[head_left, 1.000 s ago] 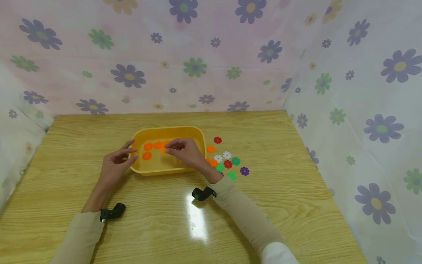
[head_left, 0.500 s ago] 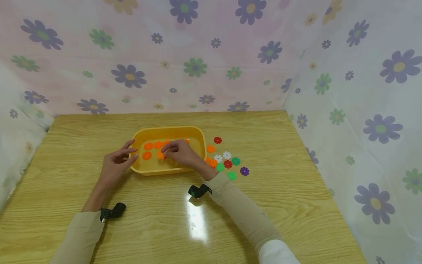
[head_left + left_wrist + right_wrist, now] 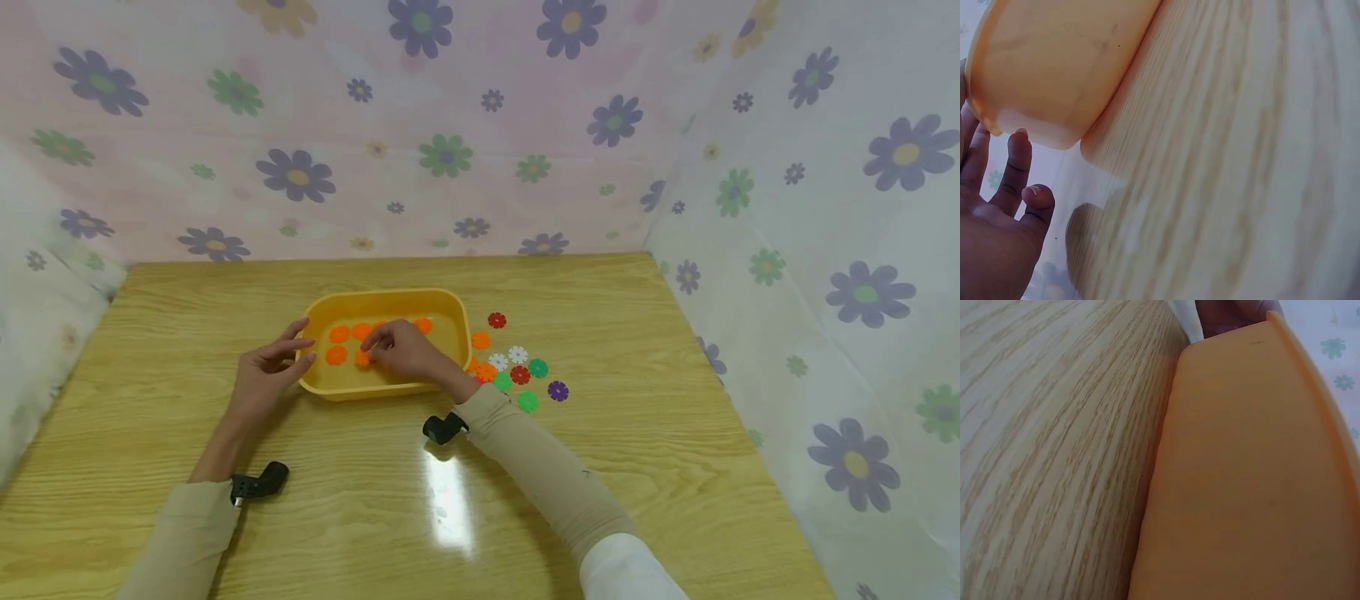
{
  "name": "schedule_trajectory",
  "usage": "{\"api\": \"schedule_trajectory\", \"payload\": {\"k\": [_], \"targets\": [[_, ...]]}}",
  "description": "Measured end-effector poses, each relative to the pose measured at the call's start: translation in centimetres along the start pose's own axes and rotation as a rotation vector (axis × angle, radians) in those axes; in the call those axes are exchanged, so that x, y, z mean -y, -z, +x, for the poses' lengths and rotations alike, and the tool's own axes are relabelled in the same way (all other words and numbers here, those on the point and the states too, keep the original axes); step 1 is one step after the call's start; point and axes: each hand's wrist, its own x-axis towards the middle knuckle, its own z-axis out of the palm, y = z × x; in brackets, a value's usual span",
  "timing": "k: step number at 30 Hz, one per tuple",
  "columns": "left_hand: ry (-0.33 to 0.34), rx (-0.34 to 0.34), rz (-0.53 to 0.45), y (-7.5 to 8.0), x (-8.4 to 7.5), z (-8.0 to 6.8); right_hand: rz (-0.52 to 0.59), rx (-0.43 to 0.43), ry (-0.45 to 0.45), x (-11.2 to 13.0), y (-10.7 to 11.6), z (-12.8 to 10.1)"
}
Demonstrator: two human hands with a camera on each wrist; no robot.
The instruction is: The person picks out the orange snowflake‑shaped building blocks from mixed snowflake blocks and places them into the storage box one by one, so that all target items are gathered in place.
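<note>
1. An orange, flower-edged plastic disc (image 3: 363, 358) sits at the fingertips of the right hand (image 3: 405, 348), inside a yellow-orange, rounded rectangular plastic tray (image 3: 382, 292). Thumb and fingers are curled in and appear to pinch it; whether it touches the tray floor cannot be told.

2. Left of the right hand and beyond its fingertips, more orange discs (image 3: 339, 334) lie on the tray floor, with another (image 3: 423, 326) just past its knuckles. Only orange shows inside.

3. The left hand (image 3: 262, 379) is at the tray's left end, fingers parted and slightly bent, grasping nothing. Contact with the rim is unclear.

4. To the right of the right hand, outside the tray, lie more orange discs (image 3: 481, 340) among red discs (image 3: 497, 320), white discs (image 3: 517, 355), green discs (image 3: 528, 402) and a purple disc (image 3: 558, 391) on the wood-grain table (image 3: 600, 467).

5. The work looks partway along: several orange discs are in the tray, while a few of that colour lie outside with the mixed colours.

6. The right hand covers part of the tray floor, so no sure count is possible. Near its wrist, an orange disc and a pink piece (image 3: 480, 381) are partly hidden. Neither wrist view shows the tray's inside or the held disc.
</note>
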Motion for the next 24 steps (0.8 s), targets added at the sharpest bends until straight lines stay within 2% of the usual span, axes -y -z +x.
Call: {"api": "schedule_trajectory", "payload": {"k": [8,19,24], "targets": [[0.005,-0.001,-0.006,-0.2,-0.2,-0.1,-0.070,0.037,-0.040,0.4,-0.3,0.4],[-0.006,0.025,0.013,0.1,0.0,0.0,-0.065,0.008,-0.081,0.4,-0.6,1.2],[-0.009,0.022,0.025,0.1,0.0,0.0,-0.100,-0.002,-0.078,0.3,-0.7,1.5]]}}
